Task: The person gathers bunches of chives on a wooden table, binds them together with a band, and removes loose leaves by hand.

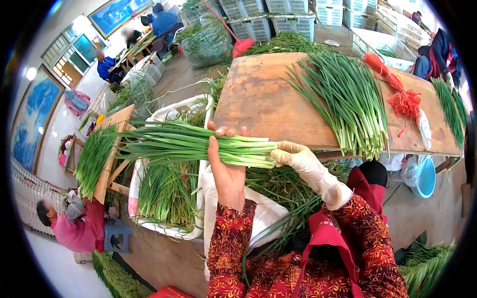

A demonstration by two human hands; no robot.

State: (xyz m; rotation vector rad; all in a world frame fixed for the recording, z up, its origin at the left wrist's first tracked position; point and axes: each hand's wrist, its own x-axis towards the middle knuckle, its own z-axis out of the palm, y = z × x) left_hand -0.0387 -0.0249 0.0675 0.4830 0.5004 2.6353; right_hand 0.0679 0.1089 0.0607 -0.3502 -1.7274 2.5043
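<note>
My bare left hand (226,171) is wrapped around a bunch of Chinese chives (179,141), held level with the leaf tips to the left and the pale stem ends to the right. At those stem ends, my right hand (298,160) in a whitish glove has its fingers closed on the cut tips. Just beyond, a larger pile of chives (343,99) lies on the wooden board (263,99), stems toward me. Below the held bunch stands a white crate (198,218) with more chives inside.
Red ties (405,102) lie on the board's right side. A blue basin (425,176) stands beneath it. Loose greens (278,181) hang near my lap. Another person (82,223) sits at a side board on the left. Stacked crates (293,27) stand at the back.
</note>
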